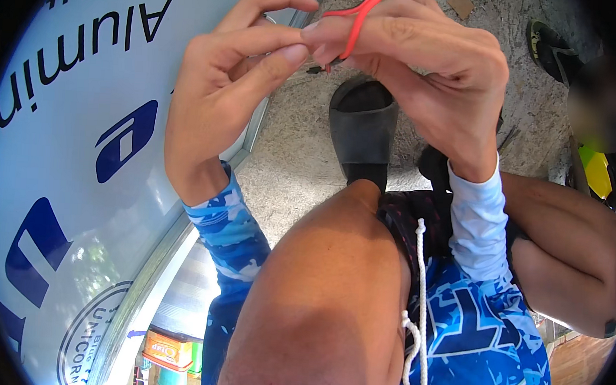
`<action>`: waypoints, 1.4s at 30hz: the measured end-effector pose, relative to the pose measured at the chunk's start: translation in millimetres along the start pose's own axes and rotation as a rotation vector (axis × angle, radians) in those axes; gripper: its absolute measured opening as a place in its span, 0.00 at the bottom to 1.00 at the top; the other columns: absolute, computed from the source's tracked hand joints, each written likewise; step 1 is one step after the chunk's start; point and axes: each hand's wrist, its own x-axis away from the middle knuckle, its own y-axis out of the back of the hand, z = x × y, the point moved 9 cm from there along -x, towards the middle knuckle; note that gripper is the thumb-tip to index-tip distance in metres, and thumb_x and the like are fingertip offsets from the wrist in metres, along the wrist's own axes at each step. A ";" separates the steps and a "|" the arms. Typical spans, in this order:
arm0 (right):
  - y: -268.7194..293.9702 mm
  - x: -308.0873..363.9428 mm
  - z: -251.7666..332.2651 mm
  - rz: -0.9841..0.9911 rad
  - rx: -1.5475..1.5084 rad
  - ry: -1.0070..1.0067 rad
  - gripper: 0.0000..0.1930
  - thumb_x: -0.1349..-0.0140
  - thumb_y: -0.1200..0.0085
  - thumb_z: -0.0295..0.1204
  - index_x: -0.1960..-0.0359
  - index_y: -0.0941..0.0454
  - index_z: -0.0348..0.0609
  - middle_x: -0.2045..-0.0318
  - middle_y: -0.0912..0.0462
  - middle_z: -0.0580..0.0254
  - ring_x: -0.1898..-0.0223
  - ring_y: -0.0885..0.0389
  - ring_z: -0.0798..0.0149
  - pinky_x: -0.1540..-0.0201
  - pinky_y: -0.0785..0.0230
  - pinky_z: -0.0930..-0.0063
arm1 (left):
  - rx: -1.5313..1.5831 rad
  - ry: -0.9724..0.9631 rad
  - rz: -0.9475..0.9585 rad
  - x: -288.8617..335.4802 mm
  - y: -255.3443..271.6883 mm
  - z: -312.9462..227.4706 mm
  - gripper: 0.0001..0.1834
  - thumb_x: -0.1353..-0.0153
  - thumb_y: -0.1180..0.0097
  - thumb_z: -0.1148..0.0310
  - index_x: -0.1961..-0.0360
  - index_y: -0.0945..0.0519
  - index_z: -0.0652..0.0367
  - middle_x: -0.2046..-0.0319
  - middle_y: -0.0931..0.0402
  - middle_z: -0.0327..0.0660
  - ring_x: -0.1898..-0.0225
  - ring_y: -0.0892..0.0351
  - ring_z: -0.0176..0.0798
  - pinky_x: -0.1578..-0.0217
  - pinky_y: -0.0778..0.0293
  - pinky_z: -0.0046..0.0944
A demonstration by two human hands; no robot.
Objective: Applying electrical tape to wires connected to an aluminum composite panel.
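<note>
My left hand (219,81) is raised at the top, thumb and forefinger pinched together while another finger stays bent away above them. What that pinch holds is too small to make out. Close against it, my right hand (435,66) is closed around a red forked strand (355,36) that looks like split wire. One branch runs left over the fingers, and another runs down past them. Below the fingertips a small dark tip (317,70) sticks out beside a bit of red. The two hands' fingertips meet or nearly meet.
A large white panel (128,188) with dark lettering fills the left side, its metal edge near my left forearm. Below lies rough concrete (289,156), with my black slide sandal (361,129) on it. Another sandal (551,52) and a yellow-and-black object (595,171) are at right.
</note>
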 end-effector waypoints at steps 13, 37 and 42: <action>-2.0 -1.7 -4.1 -0.253 0.044 0.015 0.13 0.50 0.33 0.22 0.60 0.13 0.42 0.71 0.12 0.63 0.58 0.18 0.63 0.51 0.27 0.64 | -0.083 0.049 0.199 -14.3 -10.2 1.1 0.12 0.40 0.46 0.72 0.67 0.18 0.74 0.51 0.25 0.44 0.60 0.28 0.31 0.65 0.36 0.28; -16.0 16.1 -16.5 -0.490 -0.331 -0.249 0.20 0.46 0.34 0.21 0.51 0.20 0.28 0.59 0.15 0.49 0.58 0.17 0.66 0.55 0.25 0.75 | 0.499 0.009 -0.437 1.8 8.3 24.4 0.07 0.37 0.42 0.74 0.62 0.19 0.69 0.69 0.19 0.44 0.69 0.17 0.35 0.69 0.15 0.35; -29.1 21.6 -24.6 -0.468 -0.458 -0.413 0.17 0.45 0.34 0.24 0.54 0.18 0.29 0.64 0.15 0.54 0.59 0.18 0.69 0.51 0.28 0.75 | 0.419 0.000 -0.493 13.6 12.5 14.9 0.08 0.36 0.42 0.73 0.62 0.20 0.69 0.70 0.19 0.45 0.70 0.16 0.36 0.72 0.14 0.36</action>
